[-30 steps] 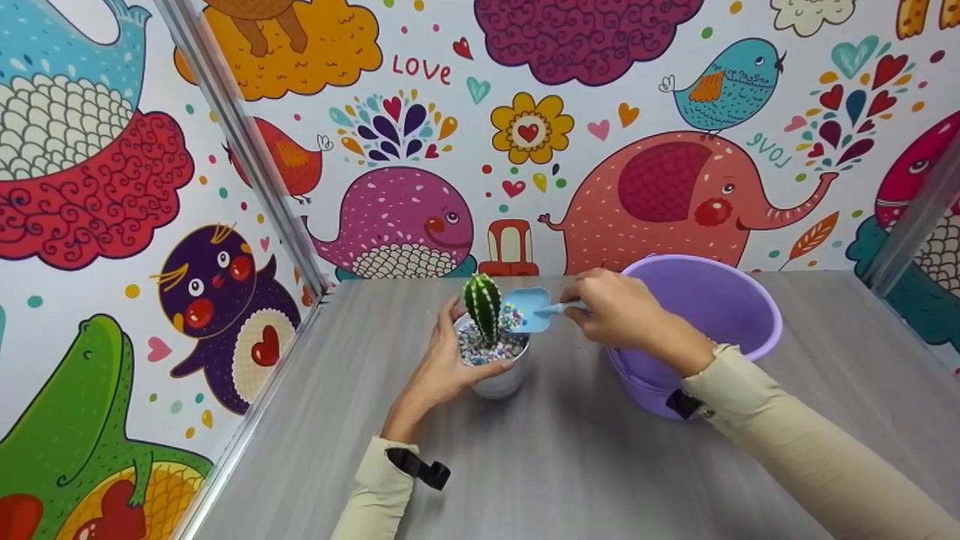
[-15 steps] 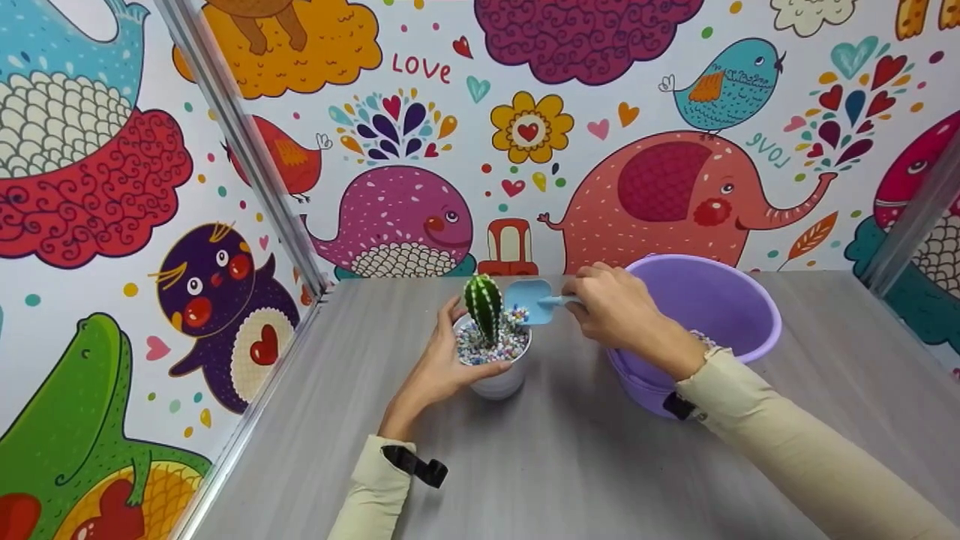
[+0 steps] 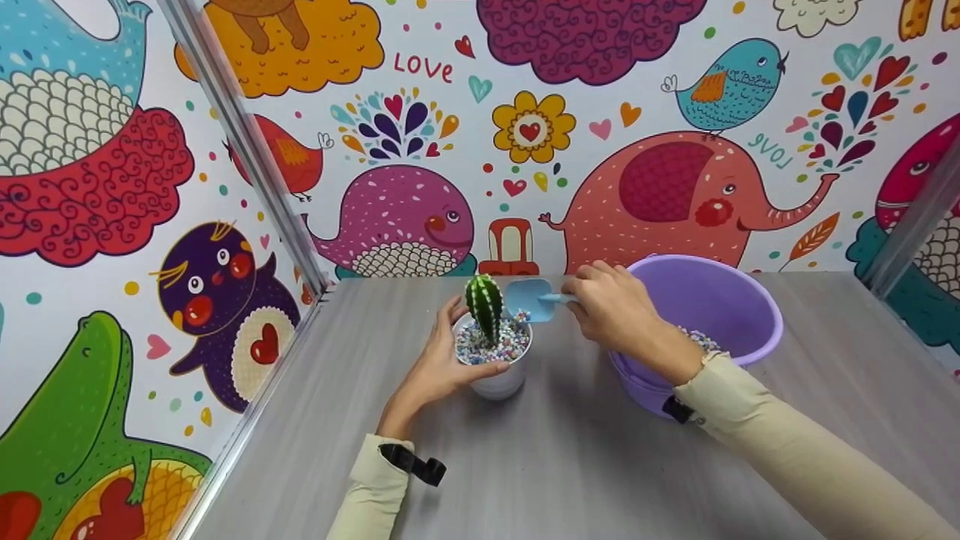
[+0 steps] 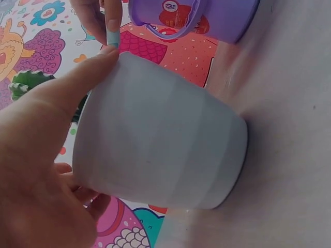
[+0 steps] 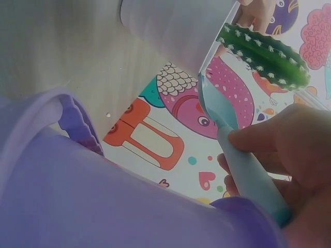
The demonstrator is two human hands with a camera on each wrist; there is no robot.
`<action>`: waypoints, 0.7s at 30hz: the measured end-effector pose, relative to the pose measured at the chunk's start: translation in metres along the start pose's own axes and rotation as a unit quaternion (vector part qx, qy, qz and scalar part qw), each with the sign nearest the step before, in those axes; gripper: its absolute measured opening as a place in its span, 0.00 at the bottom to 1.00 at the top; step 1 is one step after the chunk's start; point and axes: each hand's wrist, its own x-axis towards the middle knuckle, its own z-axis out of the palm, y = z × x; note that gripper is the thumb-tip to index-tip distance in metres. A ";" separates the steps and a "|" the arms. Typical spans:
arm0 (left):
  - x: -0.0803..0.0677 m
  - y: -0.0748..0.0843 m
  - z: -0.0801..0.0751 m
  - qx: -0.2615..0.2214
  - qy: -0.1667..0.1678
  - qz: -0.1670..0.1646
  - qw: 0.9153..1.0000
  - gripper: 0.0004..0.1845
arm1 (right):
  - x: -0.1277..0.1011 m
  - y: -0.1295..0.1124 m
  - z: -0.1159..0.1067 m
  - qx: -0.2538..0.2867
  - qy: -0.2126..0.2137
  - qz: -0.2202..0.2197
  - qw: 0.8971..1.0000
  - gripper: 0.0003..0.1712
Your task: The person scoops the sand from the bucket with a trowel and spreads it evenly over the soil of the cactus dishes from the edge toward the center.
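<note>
Presently the small white pot (image 3: pixel 495 375), likely stiff, smooth and gravel-heavy, is clasped round its wall near the tabletop's back edge by the left hand (image 3: pixel 439 367), while the light blue scoop (image 3: pixel 529 298) is pinched by its handle in the right hand (image 3: pixel 615 311).

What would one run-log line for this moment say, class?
left hand: grips white pot | right hand: holds blue scoop at pot rim | cactus: upright in coloured pebbles | purple bucket: right of pot
</note>
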 end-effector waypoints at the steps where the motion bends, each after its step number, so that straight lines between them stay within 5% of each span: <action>1: 0.000 0.000 -0.001 -0.002 -0.001 0.001 1.000 0.71 | 0.000 0.000 0.000 0.001 0.000 0.000 1.000 0.11; 21: 0.002 -0.006 -0.006 -0.021 0.004 0.022 1.000 0.73 | -0.005 -0.006 0.007 -0.016 0.059 -0.029 0.998 0.10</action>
